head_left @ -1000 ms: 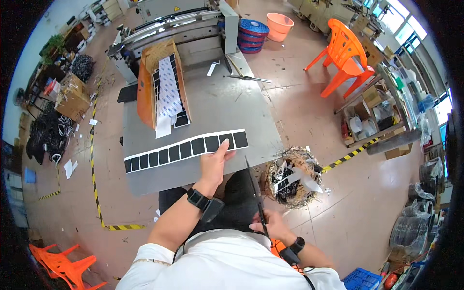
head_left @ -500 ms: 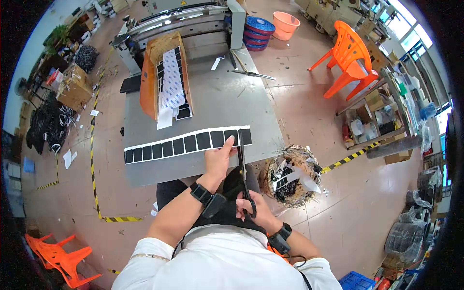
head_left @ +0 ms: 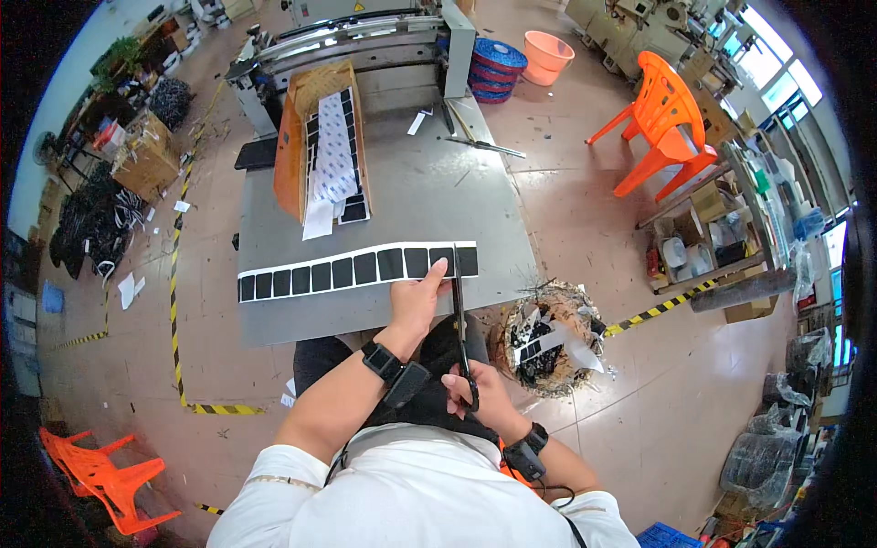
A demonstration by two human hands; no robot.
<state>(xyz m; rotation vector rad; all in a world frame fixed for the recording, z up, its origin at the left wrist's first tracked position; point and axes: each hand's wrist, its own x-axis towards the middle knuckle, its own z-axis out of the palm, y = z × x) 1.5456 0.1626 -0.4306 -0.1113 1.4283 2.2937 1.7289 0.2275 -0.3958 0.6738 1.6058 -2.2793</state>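
A long white strip with a row of black squares (head_left: 342, 272) stretches over the front of the grey metal table. My left hand (head_left: 417, 300) pinches it close to its right end, thumb on top. My right hand (head_left: 486, 398) is closed around the handles of black scissors (head_left: 461, 329). Their blades point away from me and cross the strip just right of my left thumb, between the last two squares. Whether the end piece is fully cut off cannot be made out.
An open cardboard box (head_left: 290, 164) holding more strips sits farther back on the table (head_left: 438, 201), before a machine (head_left: 384, 59). A scrap-filled bin (head_left: 585, 315) stands right of the table. An orange chair (head_left: 671, 119) and a shelf (head_left: 703, 233) are farther right.
The scissor handles have drawn closer together in my right hand, and the blades look narrower over the strip. My left hand keeps its pinch. The whole view has shifted slightly.
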